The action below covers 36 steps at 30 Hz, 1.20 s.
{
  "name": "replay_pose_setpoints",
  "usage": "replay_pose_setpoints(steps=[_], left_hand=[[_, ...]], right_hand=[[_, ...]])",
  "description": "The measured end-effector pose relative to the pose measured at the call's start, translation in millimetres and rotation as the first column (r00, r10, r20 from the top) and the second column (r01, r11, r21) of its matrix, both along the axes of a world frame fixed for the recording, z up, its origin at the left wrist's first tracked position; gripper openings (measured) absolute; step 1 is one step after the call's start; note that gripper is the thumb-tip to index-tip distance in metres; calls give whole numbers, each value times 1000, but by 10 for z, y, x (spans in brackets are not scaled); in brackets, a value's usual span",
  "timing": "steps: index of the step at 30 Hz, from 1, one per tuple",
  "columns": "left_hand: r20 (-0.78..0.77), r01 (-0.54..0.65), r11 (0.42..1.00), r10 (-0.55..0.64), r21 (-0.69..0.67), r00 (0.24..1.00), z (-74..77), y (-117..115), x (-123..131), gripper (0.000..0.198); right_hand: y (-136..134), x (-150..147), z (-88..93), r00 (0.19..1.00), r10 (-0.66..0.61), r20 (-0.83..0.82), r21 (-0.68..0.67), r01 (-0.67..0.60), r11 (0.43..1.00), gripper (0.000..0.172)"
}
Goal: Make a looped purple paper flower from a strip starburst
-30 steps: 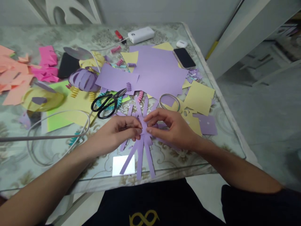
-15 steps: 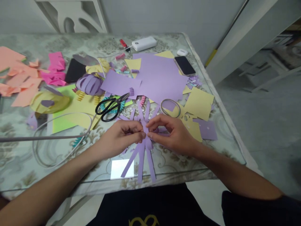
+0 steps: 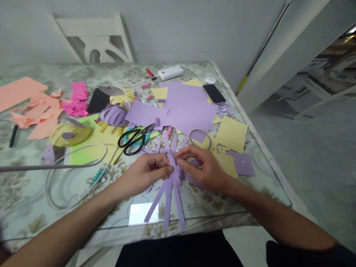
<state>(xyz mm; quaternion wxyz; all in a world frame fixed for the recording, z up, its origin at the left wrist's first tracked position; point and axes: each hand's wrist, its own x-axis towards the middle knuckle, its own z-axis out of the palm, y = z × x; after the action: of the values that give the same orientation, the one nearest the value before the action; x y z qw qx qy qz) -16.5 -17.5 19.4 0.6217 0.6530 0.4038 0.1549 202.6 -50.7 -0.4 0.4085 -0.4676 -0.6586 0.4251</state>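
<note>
My left hand (image 3: 155, 170) pinches a purple paper strip (image 3: 171, 160) between thumb and forefinger. My right hand (image 3: 200, 167) meets it from the other side, thumb and curled forefinger closed at the strip's right edge; the exact contact is partly hidden. Below the fingers, more purple paper strips (image 3: 168, 204) fan out over the glass tabletop towards me. Others spread away beyond the hands. Just past my left hand lie black-handled scissors (image 3: 136, 139). A roll of tape (image 3: 200, 139) rests beyond my right hand.
Purple sheets (image 3: 189, 107) and yellow paper scraps (image 3: 232, 133) cover the table's far right, beside a phone (image 3: 213, 94). A white power bank (image 3: 170, 72) trails a cable (image 3: 80, 167) across the left. Striped paper balls (image 3: 113, 115) and orange paper (image 3: 41, 113) lie further left.
The view has tilted up, so the table sits lower in the picture. My right hand's fingertips have drawn slightly right of my left thumb; my left hand keeps its pinch.
</note>
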Motion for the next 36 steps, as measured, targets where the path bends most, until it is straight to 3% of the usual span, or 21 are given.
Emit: replay_pose_setpoints(steps=[5,12,23,30,36], left_hand=[[22,-29,999,30,-33,999,-25,4,5,28],[29,-115,990,118,-82,993,-107,-26,57,38],[152,-226,959,252,-170,956,-91,-44,68,33],[260,-141,972,187,-186,947,-80,7,9,39],[154,-102,983,126,-152,980,-28,-20,-38,44]], right_hand=[[21,-8,-44,1000,-26,2,118,26,993,10],[1,-28,-43,999,-54,6,88,53,995,11],[62,15,-152,986,-160,-39,54,162,985,7],[98,30,-158,984,-175,-44,28,177,984,9],[104,35,-156,985,-170,-37,25,171,985,8]])
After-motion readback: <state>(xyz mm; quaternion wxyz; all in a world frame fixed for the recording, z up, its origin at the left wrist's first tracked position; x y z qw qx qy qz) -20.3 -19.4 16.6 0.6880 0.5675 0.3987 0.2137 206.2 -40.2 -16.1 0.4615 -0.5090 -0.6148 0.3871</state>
